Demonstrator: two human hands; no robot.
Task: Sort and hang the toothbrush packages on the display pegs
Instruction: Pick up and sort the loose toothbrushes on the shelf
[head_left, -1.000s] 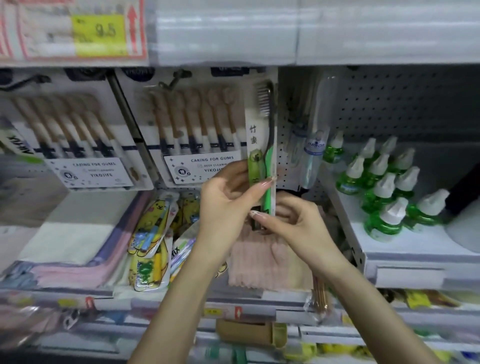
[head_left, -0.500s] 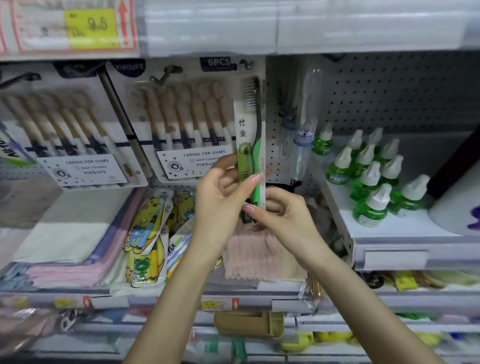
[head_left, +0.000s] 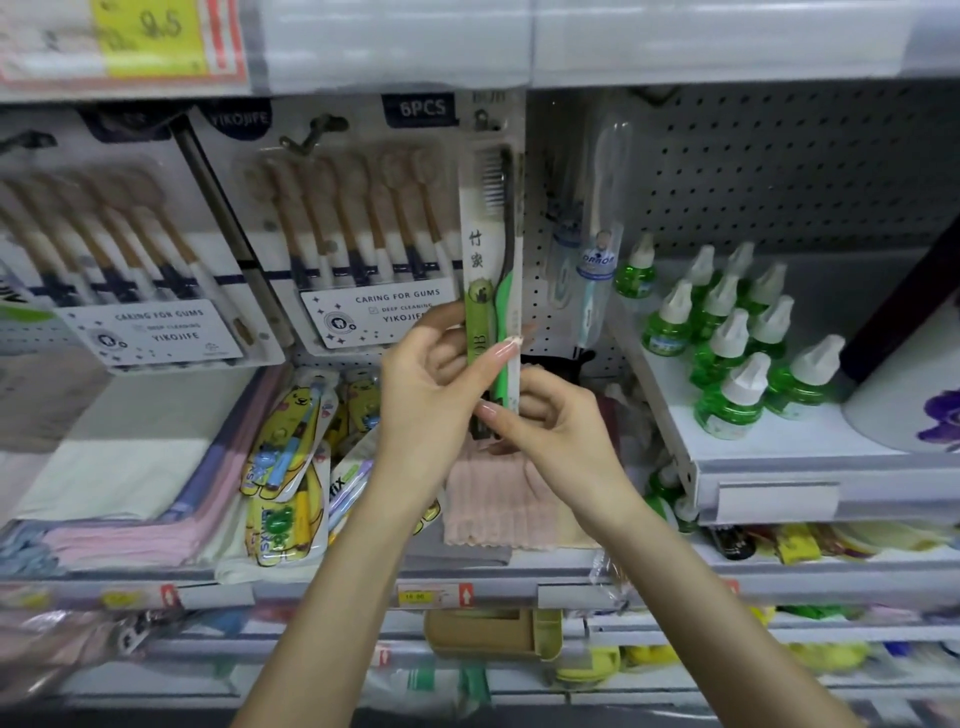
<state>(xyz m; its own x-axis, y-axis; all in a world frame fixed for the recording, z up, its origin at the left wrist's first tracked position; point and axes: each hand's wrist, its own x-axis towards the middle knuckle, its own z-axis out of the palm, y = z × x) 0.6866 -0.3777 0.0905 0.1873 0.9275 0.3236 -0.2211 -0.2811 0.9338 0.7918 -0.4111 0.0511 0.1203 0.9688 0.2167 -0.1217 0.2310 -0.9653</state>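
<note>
We grip one narrow toothbrush package (head_left: 491, 249) upright against the pegboard (head_left: 779, 171). Our left hand (head_left: 431, 384) wraps its green lower part, thumb across the front, while our right hand (head_left: 550, 431) pinches its bottom end just below. Above the grip the bristles (head_left: 491, 179) show under a hang tab (head_left: 485, 117); whether the tab sits on a peg we cannot tell. Left of the grip hang two six-brush cards (head_left: 363, 234). Right of it are a clear-tubed brush (head_left: 597, 234), then green bottles (head_left: 727, 332) on a shelf (head_left: 779, 457). Below the grip lie a pink cloth (head_left: 493, 509) and, lower left, yellow cartoon packs (head_left: 285, 467).
</note>
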